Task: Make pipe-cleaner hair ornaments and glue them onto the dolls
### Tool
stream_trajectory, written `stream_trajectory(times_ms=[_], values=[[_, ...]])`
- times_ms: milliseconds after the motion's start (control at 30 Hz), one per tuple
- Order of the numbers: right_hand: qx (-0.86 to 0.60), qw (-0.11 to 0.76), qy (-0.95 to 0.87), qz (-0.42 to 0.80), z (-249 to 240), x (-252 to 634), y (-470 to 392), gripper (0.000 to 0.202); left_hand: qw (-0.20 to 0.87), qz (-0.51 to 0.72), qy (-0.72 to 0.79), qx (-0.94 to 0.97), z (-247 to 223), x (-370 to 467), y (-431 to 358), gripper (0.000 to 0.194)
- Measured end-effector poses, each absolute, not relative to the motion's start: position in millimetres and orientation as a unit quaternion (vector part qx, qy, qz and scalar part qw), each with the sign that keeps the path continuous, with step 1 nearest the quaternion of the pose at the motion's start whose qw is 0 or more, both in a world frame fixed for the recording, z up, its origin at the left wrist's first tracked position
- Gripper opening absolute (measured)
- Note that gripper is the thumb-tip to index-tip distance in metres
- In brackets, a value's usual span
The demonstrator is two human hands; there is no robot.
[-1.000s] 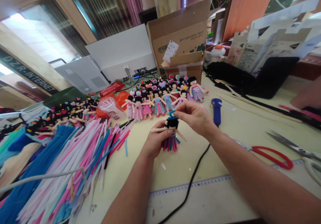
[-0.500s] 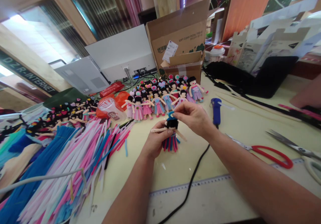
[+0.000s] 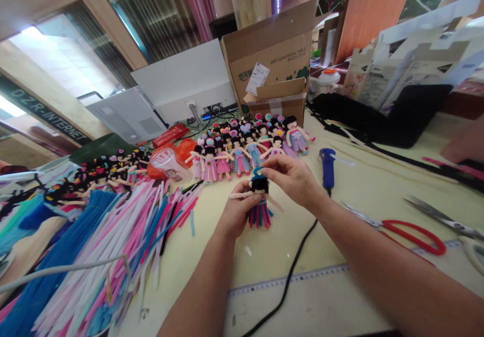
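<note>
My left hand (image 3: pixel 237 211) is closed around a small pipe-cleaner doll (image 3: pixel 260 215) with black hair, cream arms and a blue and pink strip skirt. The doll is upright above the table. At the top of its head, my right hand (image 3: pixel 289 176) pinches a curled blue pipe-cleaner piece (image 3: pixel 258 172), which touches the black hair. Whether that piece is fixed to the hair I cannot tell. Behind my hands stand several finished dolls (image 3: pixel 239 158) in pink, blue and purple skirts.
A blue glue gun (image 3: pixel 327 168) with a black cord lies right of my hands. Red-handled scissors (image 3: pixel 414 231) and larger scissors (image 3: pixel 446 217) are further right. Pipe cleaners (image 3: pixel 102 246) heap up on the left. A cardboard box (image 3: pixel 270 50) stands behind; a ruler (image 3: pixel 287 280) lies in front.
The view has shifted slightly. Both hands keep their hold on the doll and the blue piece, with hardly any other movement.
</note>
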State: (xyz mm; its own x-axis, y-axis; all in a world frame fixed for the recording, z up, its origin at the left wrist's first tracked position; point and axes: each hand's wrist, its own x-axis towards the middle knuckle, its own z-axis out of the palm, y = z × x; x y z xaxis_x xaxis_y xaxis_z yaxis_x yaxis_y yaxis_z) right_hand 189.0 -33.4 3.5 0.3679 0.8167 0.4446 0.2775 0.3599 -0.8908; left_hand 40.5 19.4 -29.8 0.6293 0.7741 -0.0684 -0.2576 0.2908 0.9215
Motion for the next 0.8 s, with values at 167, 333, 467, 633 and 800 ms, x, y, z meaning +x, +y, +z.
stream_trajectory(times_ms=[167,333,467,633,800], values=[[-0.512,0.643,-0.510,0.254,-3.8,189.1,-28.2,0.037,0.750,0.365,0.269,0.482,-31.9,39.5,23.0,0.041],[-0.510,0.571,-0.552,0.330,-14.6,183.5,-27.1,0.056,0.745,0.396,0.259,0.470,-32.0,41.4,24.0,0.037],[-0.483,0.590,-0.547,0.347,-18.1,177.4,-26.0,0.046,0.752,0.402,0.254,0.457,-30.8,39.6,24.3,0.038],[-0.477,0.616,-0.536,0.327,-18.2,177.9,-23.7,0.044,0.738,0.363,0.275,0.498,-22.6,23.3,37.0,0.052],[-0.485,0.597,-0.545,0.333,-19.2,175.3,-24.0,0.043,0.642,0.428,0.249,0.585,-15.2,15.4,41.5,0.053]])
